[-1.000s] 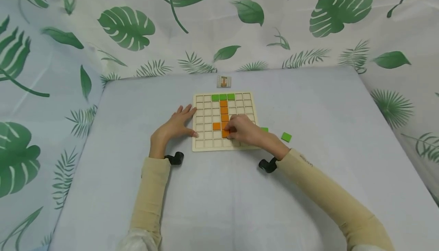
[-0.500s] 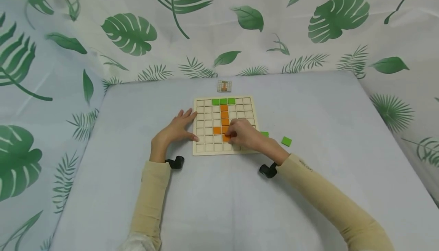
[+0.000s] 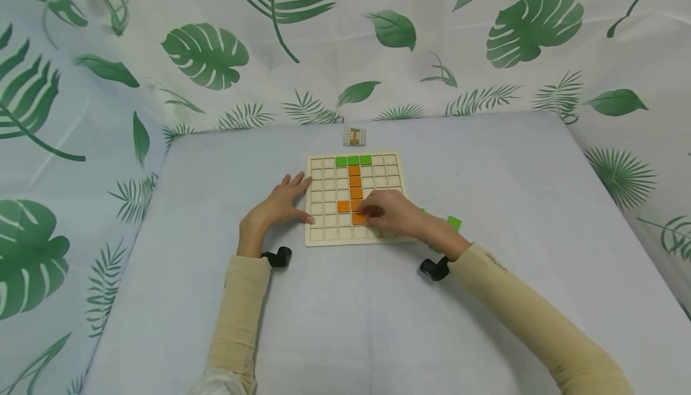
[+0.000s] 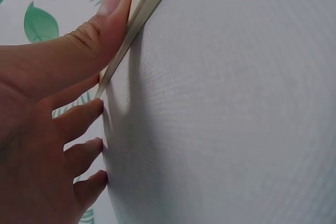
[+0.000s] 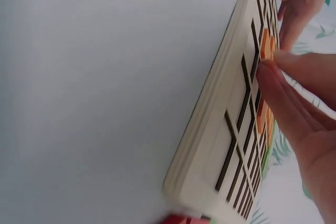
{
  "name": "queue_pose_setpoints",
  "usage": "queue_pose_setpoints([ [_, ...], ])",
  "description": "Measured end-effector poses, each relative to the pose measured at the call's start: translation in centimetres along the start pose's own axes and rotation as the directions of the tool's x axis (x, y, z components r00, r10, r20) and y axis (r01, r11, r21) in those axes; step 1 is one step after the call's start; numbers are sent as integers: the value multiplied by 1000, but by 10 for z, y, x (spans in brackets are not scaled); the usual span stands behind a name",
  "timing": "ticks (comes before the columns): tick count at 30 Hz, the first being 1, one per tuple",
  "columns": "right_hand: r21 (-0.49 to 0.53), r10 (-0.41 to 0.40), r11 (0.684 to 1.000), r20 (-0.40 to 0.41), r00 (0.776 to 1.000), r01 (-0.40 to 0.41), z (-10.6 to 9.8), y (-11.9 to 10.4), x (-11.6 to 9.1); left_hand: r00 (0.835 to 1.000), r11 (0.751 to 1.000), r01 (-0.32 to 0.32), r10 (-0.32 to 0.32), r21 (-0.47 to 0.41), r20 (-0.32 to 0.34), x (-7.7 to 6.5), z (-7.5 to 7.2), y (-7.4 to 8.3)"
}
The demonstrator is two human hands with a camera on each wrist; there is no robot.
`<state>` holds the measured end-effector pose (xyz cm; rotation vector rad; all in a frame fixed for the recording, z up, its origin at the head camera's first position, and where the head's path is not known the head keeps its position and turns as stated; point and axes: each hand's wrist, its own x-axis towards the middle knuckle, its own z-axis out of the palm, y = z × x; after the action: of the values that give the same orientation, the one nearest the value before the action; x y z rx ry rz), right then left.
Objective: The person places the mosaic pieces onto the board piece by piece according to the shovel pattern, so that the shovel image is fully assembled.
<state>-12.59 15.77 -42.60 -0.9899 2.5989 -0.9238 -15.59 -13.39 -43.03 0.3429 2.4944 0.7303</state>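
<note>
A square wooden grid board (image 3: 328,245) lies on the table, with a row of green tiles (image 3: 353,160) at its far side and a column of orange tiles (image 3: 356,193) below. Another orange tile (image 3: 344,207) sits left of the column. My left hand (image 3: 274,204) is spread along the board's left edge; its thumb (image 4: 107,24) touches the rim. Over the lower end of the column, the thumb and fingers of my right hand (image 3: 396,212) are curled close together at the tiles. That hand hides the squares under it, and whether it pinches a tile is unclear.
A small pattern card (image 3: 354,137) lies behind the board. Loose green tiles lie right of the board; one (image 3: 454,223) shows beside my right wrist, another is mostly hidden. A red object (image 5: 186,220) is cut off at the bottom of the right wrist view. A leaf-print curtain (image 3: 302,35) stands behind.
My right hand has shifted slightly to the right over the board, covering more of the loose green tiles. The left hand stays at the board's edge. The head view has tilted a little.
</note>
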Motion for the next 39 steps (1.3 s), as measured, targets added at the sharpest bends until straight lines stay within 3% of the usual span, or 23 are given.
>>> queue_pose_setpoints([
  [6, 37, 32, 999, -39, 999, -30, -9, 7, -13, 1000, 1000, 4, -4, -4, 1, 0, 1, 0],
  [13, 7, 67, 998, -94, 993, -67, -17, 19, -35, 1000, 1000, -16, 16, 9, 6, 0, 0, 0],
  [27, -43, 207, 976, -110, 972, -212, -34, 38, -66, 1000, 1000, 11, -11, 9, 6, 1, -2, -1],
  [39, -56, 228, 969, -163, 960, -240, -51, 55, -99, 1000, 1000, -14, 14, 0, -3, -2, -2, 0],
])
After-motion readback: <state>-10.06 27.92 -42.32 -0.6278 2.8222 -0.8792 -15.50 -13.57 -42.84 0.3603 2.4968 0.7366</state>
